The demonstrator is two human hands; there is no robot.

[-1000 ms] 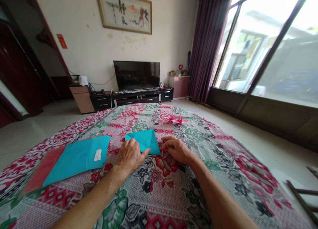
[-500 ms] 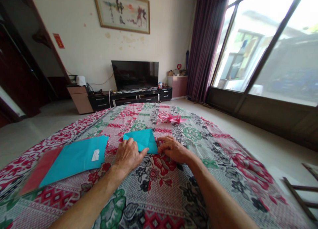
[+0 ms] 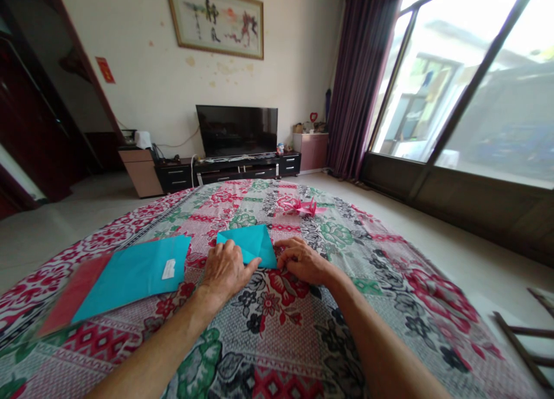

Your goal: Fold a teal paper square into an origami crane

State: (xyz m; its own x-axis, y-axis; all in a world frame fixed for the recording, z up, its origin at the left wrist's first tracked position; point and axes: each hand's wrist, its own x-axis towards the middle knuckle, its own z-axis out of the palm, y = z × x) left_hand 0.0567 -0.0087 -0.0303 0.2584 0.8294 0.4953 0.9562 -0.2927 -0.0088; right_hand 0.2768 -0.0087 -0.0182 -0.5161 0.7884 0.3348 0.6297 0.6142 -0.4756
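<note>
And here you are, both hands out over the patterned tablecloth [image 3: 283, 324], with the folded blue paper [image 3: 259, 240] lying flat right in front of you, between your two hands! Your left hand [image 3: 225, 269] is down on its left part, back of the hand up, fingers bent over the paper and laid on it rather than clenched, the thumb spread away from them along the near edge. Over to your right hand [image 3: 303, 260]: it's right at the near right corner, fingers curled, the tips crowding that corner, and whether they're pinching the paper or merely resting against it, I cannot tell from here. Look at those fold lines, meeting toward the middle of the sheet, with the far right corner in plain sight!

Off to your left, well clear of the right hand, lies the larger blue sheet [image 3: 130, 278], a white label [image 3: 169, 269] near its right end, and a red sheet [image 3: 75, 295] showing past its left end. Farther out, beyond your right hand, there's a pink folded-paper piece [image 3: 308, 207], all sharp points, sitting on the cloth. And at the back of the room, the dark television [image 3: 237, 131] stands on its low black cabinet [image 3: 259, 174], a framed picture [image 3: 220, 21] above it on the wall, a purple curtain [image 3: 361, 76] hanging to the right beside the big window [image 3: 497, 93]
</note>
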